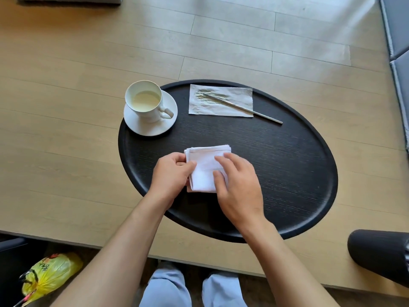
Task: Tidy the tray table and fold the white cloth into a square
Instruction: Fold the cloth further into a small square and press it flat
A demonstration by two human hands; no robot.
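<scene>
Now white cloth (204,165) between hands (205,180)

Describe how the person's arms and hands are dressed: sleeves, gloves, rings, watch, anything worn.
Both forearms are bare as far as the frame's bottom edge, with no sleeves in view. The left hand and right hand wear no gloves, and no rings, watch or bracelet show on fingers or wrists.

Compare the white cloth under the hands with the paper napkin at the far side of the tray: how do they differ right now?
The white cloth is folded into a thick, layered square; the paper napkin lies flat as one thin rectangle. The cloth looks clean; the napkin has a greenish stain. Both hands, left hand and right hand, hold the cloth; the napkin carries only a metal stick. Both rest on the black tray table.
</scene>
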